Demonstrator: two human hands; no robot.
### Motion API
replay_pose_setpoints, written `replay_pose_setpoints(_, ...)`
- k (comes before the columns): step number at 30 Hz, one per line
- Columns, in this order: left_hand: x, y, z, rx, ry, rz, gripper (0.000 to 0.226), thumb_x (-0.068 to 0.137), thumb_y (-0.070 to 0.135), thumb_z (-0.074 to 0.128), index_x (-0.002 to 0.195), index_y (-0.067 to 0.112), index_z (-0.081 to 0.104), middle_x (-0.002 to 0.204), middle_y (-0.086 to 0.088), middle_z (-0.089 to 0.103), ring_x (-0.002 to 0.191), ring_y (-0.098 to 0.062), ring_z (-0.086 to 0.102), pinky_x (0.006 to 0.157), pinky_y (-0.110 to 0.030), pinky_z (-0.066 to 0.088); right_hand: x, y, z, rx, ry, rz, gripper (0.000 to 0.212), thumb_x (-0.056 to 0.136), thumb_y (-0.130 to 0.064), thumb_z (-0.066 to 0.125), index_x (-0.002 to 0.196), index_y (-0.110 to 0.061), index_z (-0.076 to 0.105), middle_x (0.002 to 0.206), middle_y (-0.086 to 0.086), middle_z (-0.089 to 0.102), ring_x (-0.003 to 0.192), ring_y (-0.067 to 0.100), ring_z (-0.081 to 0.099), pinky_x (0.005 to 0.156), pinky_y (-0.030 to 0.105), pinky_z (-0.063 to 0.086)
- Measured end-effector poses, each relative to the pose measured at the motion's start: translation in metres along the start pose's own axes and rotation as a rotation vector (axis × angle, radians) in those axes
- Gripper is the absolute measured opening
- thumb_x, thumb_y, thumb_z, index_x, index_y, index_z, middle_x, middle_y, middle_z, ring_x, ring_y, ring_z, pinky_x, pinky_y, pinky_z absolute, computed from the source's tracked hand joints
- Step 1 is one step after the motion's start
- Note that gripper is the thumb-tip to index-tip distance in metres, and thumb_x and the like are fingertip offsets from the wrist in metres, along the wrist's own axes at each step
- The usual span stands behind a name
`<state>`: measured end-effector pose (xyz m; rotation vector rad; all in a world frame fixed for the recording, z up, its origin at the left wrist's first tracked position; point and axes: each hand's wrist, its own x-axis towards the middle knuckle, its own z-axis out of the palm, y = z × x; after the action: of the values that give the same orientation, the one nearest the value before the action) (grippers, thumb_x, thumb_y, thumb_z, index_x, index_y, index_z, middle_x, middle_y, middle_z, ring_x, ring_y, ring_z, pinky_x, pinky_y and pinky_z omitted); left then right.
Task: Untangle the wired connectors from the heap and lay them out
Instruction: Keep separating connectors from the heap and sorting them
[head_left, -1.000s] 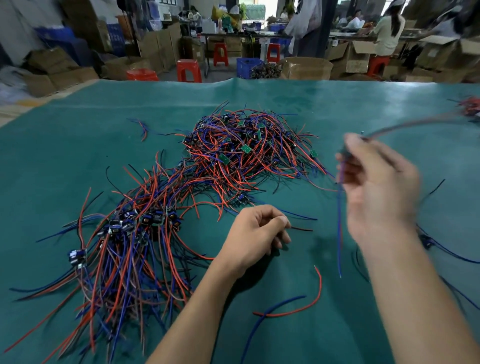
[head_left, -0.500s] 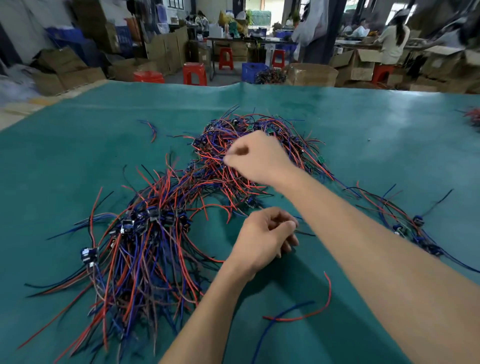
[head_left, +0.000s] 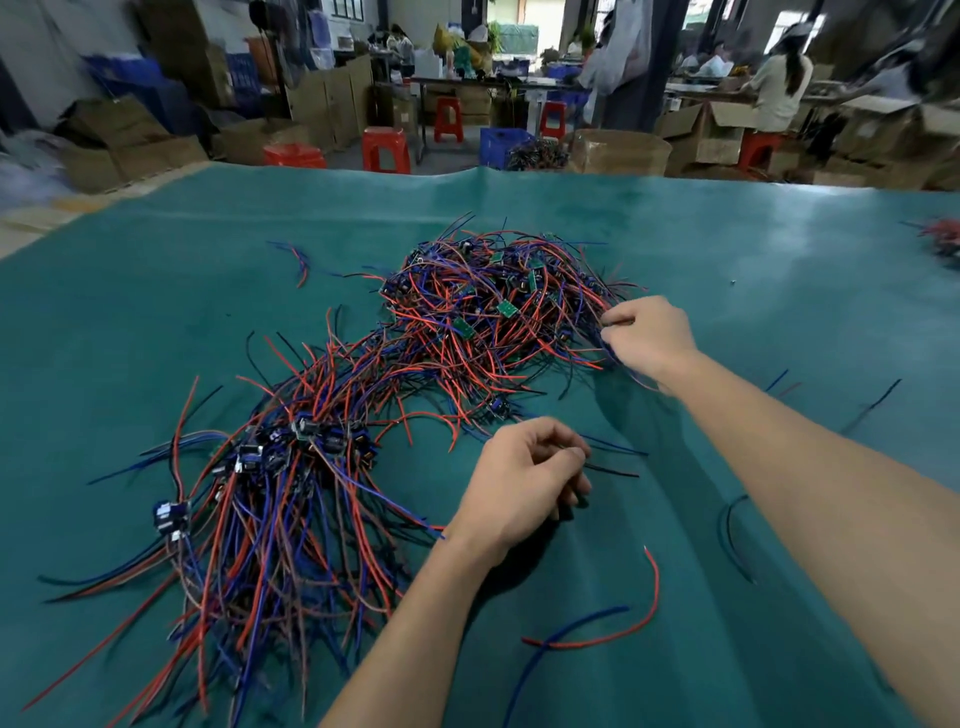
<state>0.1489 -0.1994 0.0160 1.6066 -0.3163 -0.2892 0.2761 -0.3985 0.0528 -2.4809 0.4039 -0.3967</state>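
Two hands are being held over a counter (head_left: 727, 249) that is being covered by a teal sheet. The right hand (head_left: 649, 335) is being reached to the right edge of the heap (head_left: 498, 317), a tangle of red and blue wires with small green boards, lying at the middle of the counter; its fingers are being curled round a few wires there, which are being pinched at the heap's rim. The left hand (head_left: 524, 483) is being kept nearer, below the heap, with its fingers curled in; thin dark wires are lying just at its fingertips, but whether any is being gripped cannot be told. To the left, the laid-out bundle (head_left: 270, 499) is being spread in a fan, with its dark connectors gathered at the top and its wires trailing toward the near edge. One loose red wire (head_left: 623, 631) and one loose blue wire (head_left: 561, 639) are lying crossed near the left forearm. Beyond the counter, red stools (head_left: 387, 148) and cardboard boxes (head_left: 618, 150) are being seen on the floor.
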Motion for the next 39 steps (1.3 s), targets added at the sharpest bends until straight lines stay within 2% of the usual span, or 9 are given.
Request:
replay_pose_setpoints(4,0.000,0.000,0.000,-0.007,-0.003,-0.002,0.013,0.094,-0.001,0.052,0.094,0.001,0.065,0.066,-0.006,0.067,0.049,-0.010,0.055,0.042,-0.019,0.040,-0.005,-0.002,-0.015,0.275,0.121,0.080,0.027,0.079,-0.010,0.063,0.064,-0.030,0.076,0.077,-0.013,0.074,0.089,0.022,0.070,0.076,0.027,0.055)
replay_pose_setpoints(6,0.000,-0.001,-0.001,-0.012,-0.006,-0.005,0.014,0.093,-0.001,0.051,0.093,0.003,0.065,0.065,-0.005,0.067,0.049,-0.010,0.054,0.042,-0.019,0.040,-0.010,-0.002,-0.024,0.391,0.115,0.105,0.024,0.076,-0.010,0.064,0.065,-0.027,0.077,0.074,-0.001,0.076,0.075,0.019,0.069,0.068,0.032,0.057)
replay_pose_setpoints(9,0.000,-0.001,-0.001,-0.009,-0.007,0.000,0.015,0.093,-0.001,0.051,0.093,0.003,0.065,0.064,-0.003,0.067,0.049,-0.009,0.055,0.042,-0.019,0.040,-0.025,-0.004,-0.038,0.572,0.094,0.130,0.016,0.072,-0.004,0.066,0.067,-0.016,0.076,0.073,0.012,0.074,0.049,0.012,0.060,0.048,0.023,0.046)
replay_pose_setpoints(17,0.001,-0.003,-0.001,-0.033,0.010,0.016,0.014,0.098,0.002,0.049,0.098,0.002,0.062,0.067,-0.007,0.068,0.048,-0.010,0.054,0.042,-0.019,0.040,-0.108,-0.010,-0.051,1.006,-0.024,0.184,0.020,0.077,0.009,0.060,0.071,-0.007,0.069,0.062,0.007,0.070,0.044,0.010,0.051,0.042,0.018,0.038)
replay_pose_setpoints(22,0.002,0.000,0.000,-0.153,0.066,-0.004,0.034,0.109,0.023,0.037,0.102,0.000,0.061,0.070,-0.009,0.069,0.050,-0.016,0.054,0.040,-0.021,0.040,-0.157,-0.013,-0.040,0.907,-0.392,-0.024,0.019,0.067,0.004,0.062,0.062,-0.013,0.070,0.059,0.015,0.063,0.043,0.014,0.046,0.042,0.021,0.033)
replay_pose_setpoints(26,0.000,0.002,-0.002,-0.103,0.080,0.037,0.046,0.108,0.033,0.039,0.078,0.015,0.069,0.064,-0.007,0.065,0.055,-0.016,0.055,0.051,-0.026,0.045,-0.171,-0.019,-0.029,0.761,-0.680,-0.187,0.016,0.061,-0.002,0.056,0.059,-0.014,0.066,0.054,0.013,0.057,0.043,0.011,0.044,0.043,0.017,0.031)
replay_pose_setpoints(30,0.001,-0.002,-0.004,-0.024,0.125,0.043,0.030,0.104,0.025,0.051,0.095,0.004,0.070,0.078,-0.004,0.069,0.071,-0.012,0.059,0.072,-0.034,0.049,-0.176,-0.020,-0.027,0.718,-0.871,-0.315,0.004,0.056,-0.012,0.060,0.057,-0.009,0.060,0.052,0.011,0.053,0.046,0.012,0.041,0.047,0.020,0.033)
replay_pose_setpoints(34,0.001,-0.003,-0.004,-0.038,0.125,0.051,0.020,0.100,0.019,0.057,0.089,0.004,0.066,0.060,0.011,0.064,0.056,-0.001,0.053,0.060,-0.020,0.044,-0.178,-0.019,-0.029,0.704,-1.115,-0.367,0.015,0.059,-0.008,0.057,0.060,-0.021,0.066,0.052,0.002,0.058,0.048,0.012,0.046,0.050,0.021,0.037)
replay_pose_setpoints(39,0.001,-0.005,-0.005,-0.030,0.105,0.063,0.008,0.097,0.013,0.063,0.089,0.012,0.063,0.063,0.009,0.065,0.059,-0.008,0.052,0.060,-0.024,0.042,-0.170,-0.011,-0.031,0.662,-1.100,-0.306,0.009,0.077,-0.009,0.068,0.077,-0.018,0.070,0.069,0.010,0.071,0.056,0.016,0.059,0.050,0.026,0.038)
